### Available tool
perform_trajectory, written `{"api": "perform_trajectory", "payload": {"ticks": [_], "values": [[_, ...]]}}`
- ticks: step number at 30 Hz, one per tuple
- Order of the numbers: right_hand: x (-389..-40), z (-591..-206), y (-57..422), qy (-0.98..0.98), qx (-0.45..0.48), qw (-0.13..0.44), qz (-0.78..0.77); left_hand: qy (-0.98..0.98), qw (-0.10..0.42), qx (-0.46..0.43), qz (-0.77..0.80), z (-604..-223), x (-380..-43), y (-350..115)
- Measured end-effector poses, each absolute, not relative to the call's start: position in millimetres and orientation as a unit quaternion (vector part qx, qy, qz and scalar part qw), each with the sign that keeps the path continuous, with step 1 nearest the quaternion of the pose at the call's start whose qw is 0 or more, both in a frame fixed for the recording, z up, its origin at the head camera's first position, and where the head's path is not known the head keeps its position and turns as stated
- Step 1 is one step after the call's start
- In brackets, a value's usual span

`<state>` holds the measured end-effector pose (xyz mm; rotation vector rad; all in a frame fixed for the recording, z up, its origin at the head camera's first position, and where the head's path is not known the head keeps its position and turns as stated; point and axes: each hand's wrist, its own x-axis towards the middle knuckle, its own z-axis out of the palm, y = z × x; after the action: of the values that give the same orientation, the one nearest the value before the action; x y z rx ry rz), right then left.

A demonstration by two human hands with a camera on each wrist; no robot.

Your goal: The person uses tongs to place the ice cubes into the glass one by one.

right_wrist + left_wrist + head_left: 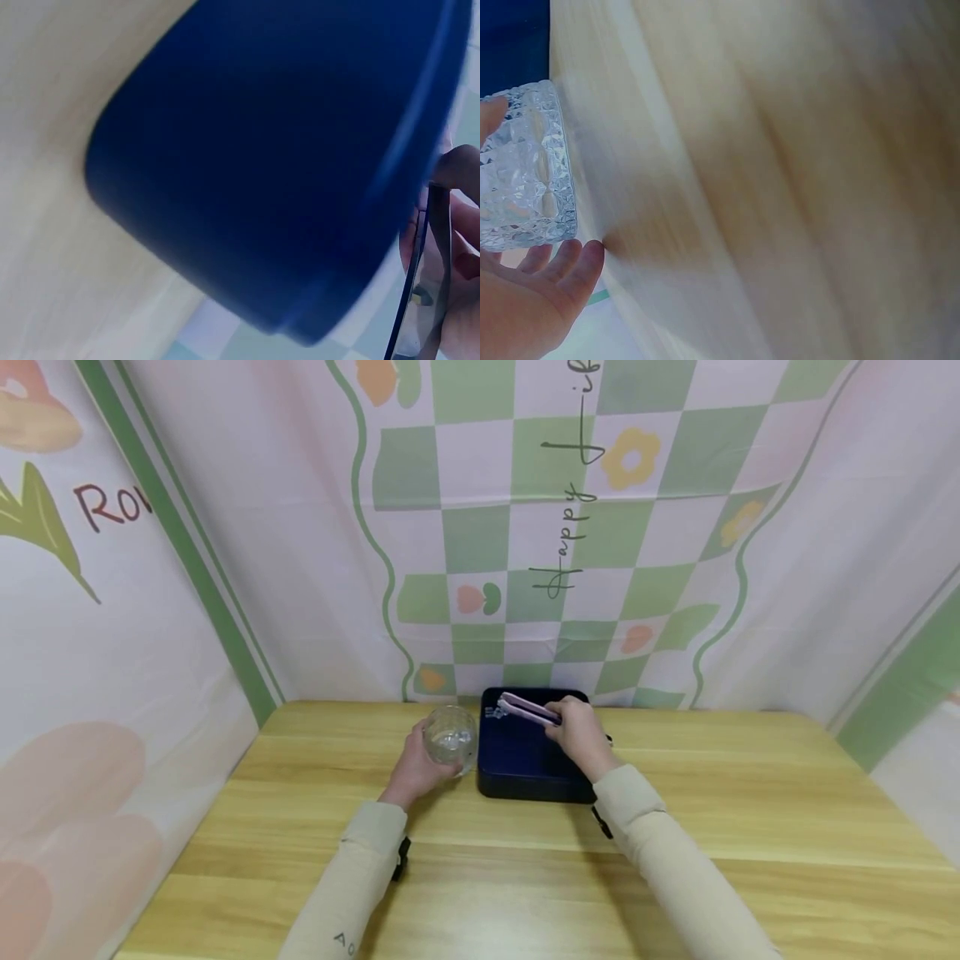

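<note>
A clear, textured glass [451, 740] stands left of a dark blue tray [536, 789]. My left hand [417, 766] holds this glass; in the left wrist view, its fingers [581, 274] lie along one side of the cut glass wall [529, 172] and the thumb is on the other. Over the tray, my right hand [581, 731] grips a pale pink two-armed tool that looks like tongs [525, 707], tips pointing left. Small clear pieces [495, 712] show by the tips, at the tray's far left corner. Whether the tips hold one cannot be told. The right wrist view shows the tray's outer wall [262, 150].
The wooden table [495, 893] carries the tray near its back edge. Behind it hangs a curtain with green and white checks [476, 539]. A black strap piece [401, 860] hangs at the left wrist, another [602, 822] at the right.
</note>
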<state>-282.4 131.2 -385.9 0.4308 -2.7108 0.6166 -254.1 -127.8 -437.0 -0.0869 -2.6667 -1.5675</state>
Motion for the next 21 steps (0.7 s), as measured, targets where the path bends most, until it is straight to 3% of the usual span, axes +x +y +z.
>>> {"api": "perform_trajectory", "payload": {"ticks": [21], "values": [[-255,-364,98,-0.932,0.221,0.143,0.249,-0.869,0.039,-0.029,-0.493,-439,-254,-126]]}}
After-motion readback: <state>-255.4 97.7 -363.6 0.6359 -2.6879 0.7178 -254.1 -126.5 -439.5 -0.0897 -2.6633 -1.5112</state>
